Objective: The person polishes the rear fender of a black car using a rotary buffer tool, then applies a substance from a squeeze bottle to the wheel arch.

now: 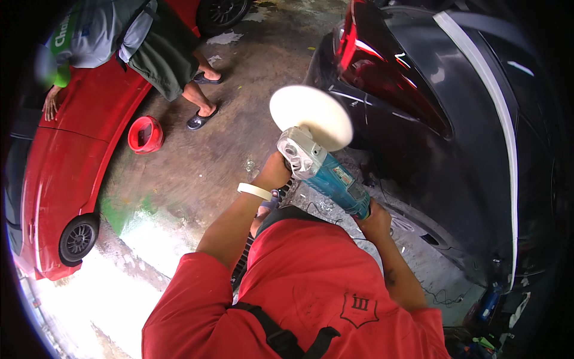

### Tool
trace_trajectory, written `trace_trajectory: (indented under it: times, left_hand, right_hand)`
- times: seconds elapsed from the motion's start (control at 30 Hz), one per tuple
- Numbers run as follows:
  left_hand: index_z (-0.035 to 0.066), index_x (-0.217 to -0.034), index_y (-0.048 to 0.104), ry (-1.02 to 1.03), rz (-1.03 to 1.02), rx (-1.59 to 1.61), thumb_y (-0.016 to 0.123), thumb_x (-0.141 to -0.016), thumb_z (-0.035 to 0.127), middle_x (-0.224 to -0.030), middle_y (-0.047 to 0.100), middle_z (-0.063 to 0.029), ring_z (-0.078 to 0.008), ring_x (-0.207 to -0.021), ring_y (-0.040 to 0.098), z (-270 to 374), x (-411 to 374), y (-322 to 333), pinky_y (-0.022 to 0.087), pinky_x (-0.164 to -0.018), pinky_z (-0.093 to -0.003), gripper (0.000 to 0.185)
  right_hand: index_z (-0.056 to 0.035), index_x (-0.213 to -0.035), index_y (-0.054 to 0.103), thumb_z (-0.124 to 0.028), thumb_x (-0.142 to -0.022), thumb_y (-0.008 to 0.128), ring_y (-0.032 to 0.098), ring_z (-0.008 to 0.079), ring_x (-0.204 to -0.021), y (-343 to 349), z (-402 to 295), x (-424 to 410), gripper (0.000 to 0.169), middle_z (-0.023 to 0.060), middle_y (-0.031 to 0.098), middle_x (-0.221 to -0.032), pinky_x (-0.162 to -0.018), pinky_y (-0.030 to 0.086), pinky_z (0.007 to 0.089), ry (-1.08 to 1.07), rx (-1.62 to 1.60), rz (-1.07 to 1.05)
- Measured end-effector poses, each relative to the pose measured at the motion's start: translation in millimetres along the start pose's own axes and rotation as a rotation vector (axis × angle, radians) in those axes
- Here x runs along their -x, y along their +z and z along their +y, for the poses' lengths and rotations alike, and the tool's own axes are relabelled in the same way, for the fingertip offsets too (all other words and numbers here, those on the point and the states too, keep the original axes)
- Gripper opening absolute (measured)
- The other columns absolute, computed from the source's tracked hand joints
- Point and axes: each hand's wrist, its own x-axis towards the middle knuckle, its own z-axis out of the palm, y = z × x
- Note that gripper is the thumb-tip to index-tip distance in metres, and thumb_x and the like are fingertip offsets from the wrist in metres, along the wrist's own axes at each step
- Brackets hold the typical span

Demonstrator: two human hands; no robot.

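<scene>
A teal polisher (338, 184) with a grey metal gear head (301, 152) is held in front of my body. My left hand (274, 172) is closed beside the gear head, where its side handle is mostly hidden by the fingers. At the rear end of the body, my right hand (376, 221) wraps around the grip. The round white polishing pad (309, 114) faces away from me, near the rear corner of a dark car (448, 179) and below its red tail lamp (385, 80). Whether the pad touches the paint, I cannot tell.
White masking tape (497, 107) runs along the dark car. To the left, a person (152, 49) leans over a red car (76, 130), near a red bucket (145, 134) on the stained floor. Cable (441, 298) lies at lower right; a floor grate (244, 260) runs beneath me.
</scene>
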Motion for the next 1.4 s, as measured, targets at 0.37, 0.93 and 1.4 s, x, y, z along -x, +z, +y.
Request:
trace_trajectory:
  times: [0.37, 0.93, 1.4]
  left_hand:
    - [-0.001, -0.140, 0.064, -0.028, -0.137, 0.190, 0.079, -0.091, 0.003, -0.133, 0.071, -0.0217, -0.0311, -0.123, 0.069, 6, 12, -35, 0.054, -0.106, -0.0419, 0.052]
    - [-0.004, -0.106, 0.079, -0.243, -0.397, -0.095, 0.084, -0.088, 0.023, -0.074, 0.073, -0.0097, -0.0184, -0.062, 0.068, 194, -51, -194, 0.054, -0.062, -0.0358, 0.033]
    - [-0.001, -0.085, 0.079, -0.290, -0.409, 0.050, 0.086, -0.088, 0.024, -0.060, 0.063, -0.0050, -0.0133, -0.051, 0.060, 52, -64, -184, 0.048, -0.051, -0.0356, 0.027]
  right_hand:
    - [-0.0028, -0.127, 0.071, -0.044, -0.079, 0.094, 0.075, 0.0457, -0.095, -91, -89, 30, 0.068, 0.0235, 0.077, -0.100, -0.081, 0.059, 0.0499, -0.019, -0.038, -0.091]
    - [0.0012, -0.148, 0.050, -0.042, -0.102, 0.075, 0.078, 0.0416, -0.102, -230, -261, 17, 0.068, 0.0217, 0.077, -0.106, -0.091, 0.058, 0.0481, 0.232, -0.364, -0.587]
    - [0.0047, -0.149, 0.045, -0.028, -0.098, 0.076, 0.071, 0.0438, -0.113, -196, -301, -35, 0.068, 0.0288, 0.070, -0.122, -0.099, 0.054, 0.0467, 0.107, -0.474, -0.685]
